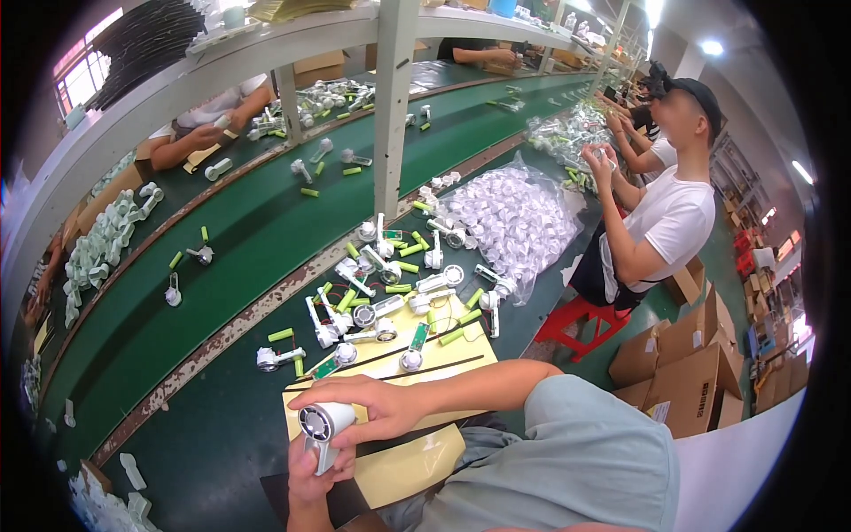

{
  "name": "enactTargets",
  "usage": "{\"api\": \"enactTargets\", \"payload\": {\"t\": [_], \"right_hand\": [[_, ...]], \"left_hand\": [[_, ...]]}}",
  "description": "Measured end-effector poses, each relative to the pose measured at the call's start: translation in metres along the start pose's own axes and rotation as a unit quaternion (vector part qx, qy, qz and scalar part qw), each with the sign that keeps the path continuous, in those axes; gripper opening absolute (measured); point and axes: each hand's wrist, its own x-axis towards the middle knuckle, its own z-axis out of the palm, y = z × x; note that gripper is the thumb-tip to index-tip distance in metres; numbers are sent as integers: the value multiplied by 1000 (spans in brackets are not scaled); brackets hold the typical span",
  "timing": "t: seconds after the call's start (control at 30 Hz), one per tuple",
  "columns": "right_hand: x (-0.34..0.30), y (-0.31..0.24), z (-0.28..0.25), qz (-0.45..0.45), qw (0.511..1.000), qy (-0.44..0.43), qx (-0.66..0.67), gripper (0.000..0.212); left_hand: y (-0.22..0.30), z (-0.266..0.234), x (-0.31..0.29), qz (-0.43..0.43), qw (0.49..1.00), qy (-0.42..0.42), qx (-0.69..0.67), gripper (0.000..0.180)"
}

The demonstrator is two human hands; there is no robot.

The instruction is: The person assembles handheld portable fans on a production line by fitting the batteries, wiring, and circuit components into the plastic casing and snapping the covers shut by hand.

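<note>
A small white handheld fan point(324, 426) with a dark ringed grille is held close to me at the lower middle. Its handle sits in the curled fingers of my left hand point(310, 483). From the right, my right hand point(383, 410) grips the fan's round head, with fingers over the top and thumb along the side. Just beyond lie half-built fans point(377, 310) with white heads, thin wires and light-green battery cells point(452, 336). Green circuit boards point(417, 337) show on some of them. Many rest on a yellow sheet point(465, 356) with dark strips.
A clear bag of white fan parts point(514, 213) lies beyond the pile. A green conveyor belt point(257, 213) runs along the left, with a white post point(390, 115) beside it. At right, a co-worker point(665, 195) sits on a red stool point(585, 324), near cardboard boxes point(683, 363).
</note>
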Motion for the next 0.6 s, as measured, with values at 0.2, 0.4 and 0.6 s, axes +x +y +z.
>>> {"api": "enactTargets", "payload": {"t": [0.2,0.4,0.6], "right_hand": [[-3,0,3,-23,1000,-16,-9,59],[-2,1,2,-36,999,-19,-7,60],[-2,0,3,-52,998,-21,-12,60]], "left_hand": [[-3,2,-3,17,999,13,36,74],[-2,5,-3,27,999,14,32,74],[1,9,-4,21,997,29,67,74]]}}
